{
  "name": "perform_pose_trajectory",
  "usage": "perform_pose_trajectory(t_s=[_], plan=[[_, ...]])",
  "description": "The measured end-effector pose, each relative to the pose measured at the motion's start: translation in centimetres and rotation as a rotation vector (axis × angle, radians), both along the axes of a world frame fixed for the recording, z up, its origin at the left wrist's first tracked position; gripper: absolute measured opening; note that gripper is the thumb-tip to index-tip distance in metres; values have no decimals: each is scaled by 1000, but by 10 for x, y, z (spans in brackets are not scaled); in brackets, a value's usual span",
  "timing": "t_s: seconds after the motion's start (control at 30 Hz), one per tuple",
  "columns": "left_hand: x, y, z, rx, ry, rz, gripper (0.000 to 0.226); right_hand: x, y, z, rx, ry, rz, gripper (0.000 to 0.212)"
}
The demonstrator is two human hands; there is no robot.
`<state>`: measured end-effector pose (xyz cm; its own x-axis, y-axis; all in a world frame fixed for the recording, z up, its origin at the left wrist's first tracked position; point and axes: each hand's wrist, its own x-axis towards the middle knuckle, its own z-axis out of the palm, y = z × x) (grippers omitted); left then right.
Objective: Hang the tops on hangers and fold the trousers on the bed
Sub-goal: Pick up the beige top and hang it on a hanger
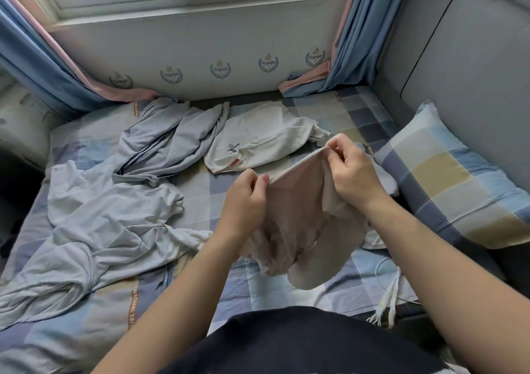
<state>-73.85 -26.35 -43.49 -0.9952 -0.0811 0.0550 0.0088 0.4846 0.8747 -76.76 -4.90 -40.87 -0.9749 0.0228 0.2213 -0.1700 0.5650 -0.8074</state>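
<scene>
Left hand [246, 199] at nine o'clock and right hand [354, 171] at two pinch the pale pink garment [298, 219], perhaps trousers, by its top edge, pulling it taut above the bed [200, 201] so its shape shows

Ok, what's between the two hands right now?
The head view shows the pink garment's stretched edge running from the left hand to the right hand, both pinching it above the bed.

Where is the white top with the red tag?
Head view: white top lies on the bed, right of the grey striped garment, beyond the pink garment.
</scene>
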Motion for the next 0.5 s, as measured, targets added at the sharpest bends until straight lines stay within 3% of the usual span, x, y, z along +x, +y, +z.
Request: perform_pose_trajectory(t_s=[0.1,0.2,0.3,0.37,0.43,0.5], plan=[[-5,4,-5,-9,2,-160,31,-18,1,9,34,74,-26,16],[-1,6,-9,97,-169,-357,19,-29,0,12,-21,93,-71,17],[-1,5,-23,-82,-335,-477,31,-31,-4,3,-12,18,-82,16],[1,8,-33,-50,-382,-402,33,-27,-5,-7,-63,-104,-89,18],[5,11,-41,168,-422,-217,26,-16,1,-21,-121,-213,-94,32],[8,8,-45,437,-480,-45,23,3,9,-38,-111,-262,-104,32]])
